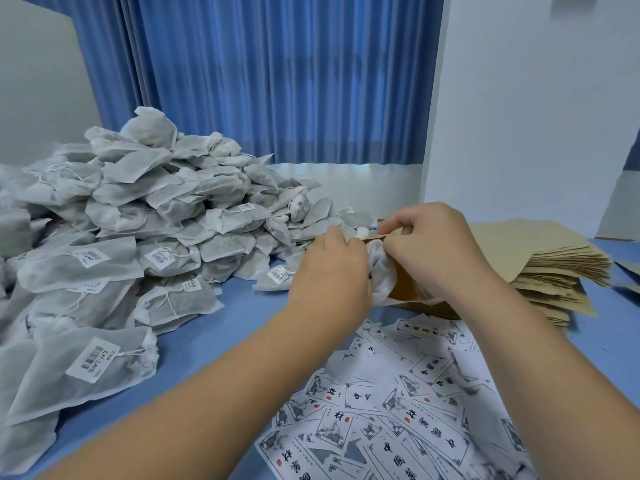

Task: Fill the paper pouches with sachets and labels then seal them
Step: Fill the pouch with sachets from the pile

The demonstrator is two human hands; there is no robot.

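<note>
A brown paper pouch is held up above the table at centre right. My right hand pinches the pouch's top edge and holds its mouth apart. My left hand grips a white mesh sachet that sits partly inside the pouch opening. A big heap of white sachets with barcode tags covers the left of the blue table. Printed paper labels lie scattered in front of me at the lower right. A stack of flat brown pouches lies to the right.
Blue curtains hang behind the table, with a white wall to the right. A pale board stands at the far left. A strip of bare blue tabletop runs between the sachet heap and the labels.
</note>
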